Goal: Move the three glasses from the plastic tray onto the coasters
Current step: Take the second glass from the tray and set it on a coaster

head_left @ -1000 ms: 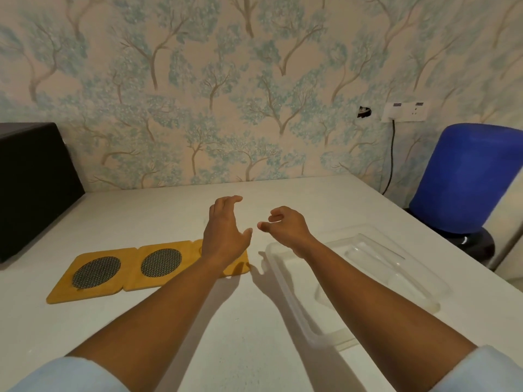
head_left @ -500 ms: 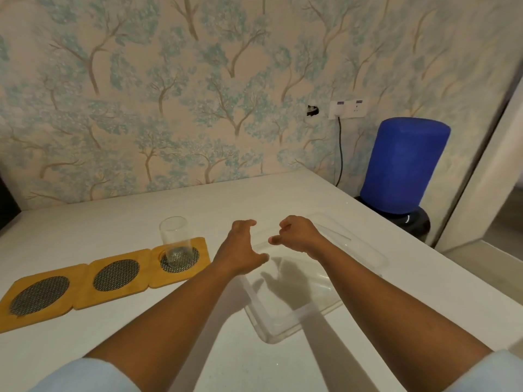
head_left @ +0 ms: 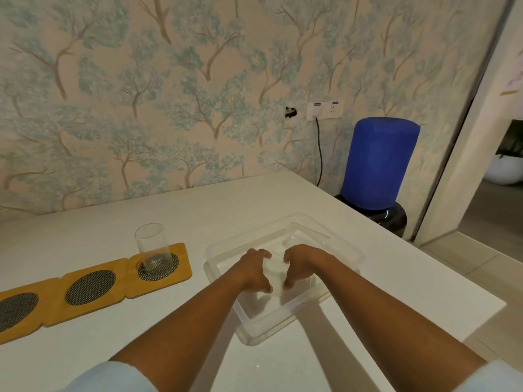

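Glass [head_left: 153, 248] stands upright on the rightmost of three coasters [head_left: 90, 287], left of the tray [head_left: 336, 244]. Left hand [head_left: 254, 270] and right hand [head_left: 301, 261] are inside the tray, fingers curled around a clear object; its identity and the grip cannot be told.

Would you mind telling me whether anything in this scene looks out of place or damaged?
Little stands out. The glass stands upright on the rightmost coaster, and nothing is spilled. The plastic tray lies skewed to the table edge. On the wall, a dark ragged hole beside the socket plate looks like damage.
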A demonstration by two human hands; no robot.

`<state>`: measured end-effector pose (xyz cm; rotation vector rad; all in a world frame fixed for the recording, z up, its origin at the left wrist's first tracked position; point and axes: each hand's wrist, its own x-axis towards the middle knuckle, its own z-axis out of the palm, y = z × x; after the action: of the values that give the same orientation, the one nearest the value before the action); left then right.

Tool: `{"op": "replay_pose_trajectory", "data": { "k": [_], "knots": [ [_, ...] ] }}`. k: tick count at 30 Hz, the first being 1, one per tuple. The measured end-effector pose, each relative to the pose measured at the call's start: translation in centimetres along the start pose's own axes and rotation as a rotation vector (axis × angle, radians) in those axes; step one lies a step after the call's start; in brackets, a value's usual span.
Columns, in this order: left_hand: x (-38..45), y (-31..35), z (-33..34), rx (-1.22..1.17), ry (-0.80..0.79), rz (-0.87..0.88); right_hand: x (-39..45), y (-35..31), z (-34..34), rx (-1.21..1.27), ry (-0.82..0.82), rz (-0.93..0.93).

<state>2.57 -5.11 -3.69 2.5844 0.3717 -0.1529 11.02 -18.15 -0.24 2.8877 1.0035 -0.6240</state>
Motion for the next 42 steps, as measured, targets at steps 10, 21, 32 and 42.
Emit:
{"op": "replay_pose_trajectory", "data": {
  "k": [10,21,32,42],
  "knots": [
    [-0.3,-0.5,0.0,-0.435,-0.021,-0.1,0.0,0.0,2.1,0.147,0.094,-0.042],
    [-2.0,-1.6,-3.9,-0.926,0.406,-0.136,0.2,-3.9,-1.1,0.713,0.328,-0.189],
    [-6.6,-6.1,-8.6,-1.101,0.727,-0.052,0.2,-13.0,-2.0,0.892,0.383,-0.407],
    [-11.8,-12.7,-11.1,-1.063,0.905,-0.023,0.4,-21.6,-1.1,0.873,0.32,-0.57]
  ]
}}
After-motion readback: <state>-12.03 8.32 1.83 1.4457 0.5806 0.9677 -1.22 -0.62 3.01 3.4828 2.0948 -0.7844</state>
